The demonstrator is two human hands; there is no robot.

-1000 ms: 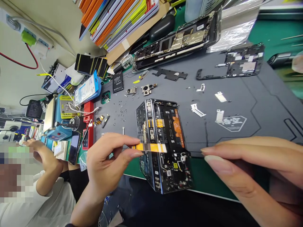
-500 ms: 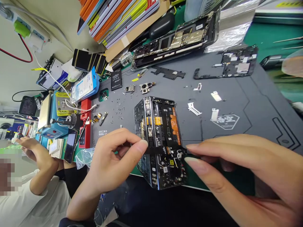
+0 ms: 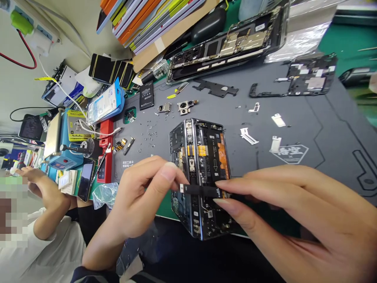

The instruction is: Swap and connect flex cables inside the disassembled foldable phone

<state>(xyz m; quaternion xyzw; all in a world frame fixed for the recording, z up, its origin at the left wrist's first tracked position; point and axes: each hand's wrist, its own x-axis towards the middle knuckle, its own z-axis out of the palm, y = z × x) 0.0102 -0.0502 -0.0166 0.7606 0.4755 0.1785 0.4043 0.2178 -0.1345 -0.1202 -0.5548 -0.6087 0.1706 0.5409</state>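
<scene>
An opened folding phone stands half folded at the mat's front edge, its inner parts exposed. Across its hinge side lies a black flex cable with a pale connector at its left end. My right hand pinches the cable's right end between thumb and forefinger. At the left end is my left hand, fingers curled and thumb against the forefinger. A fingertip there lies close to the connector; whether it grips the cable or the phone's edge is hidden.
Behind the phone lie camera modules, a battery, white brackets and small screws. Another opened phone and a frame part lie farther back. On the left are a red device and a co-worker's hand.
My right hand has moved left over the phone with the cable. My left thumb has drawn up and back, and the cable's pale connector end now shows.
</scene>
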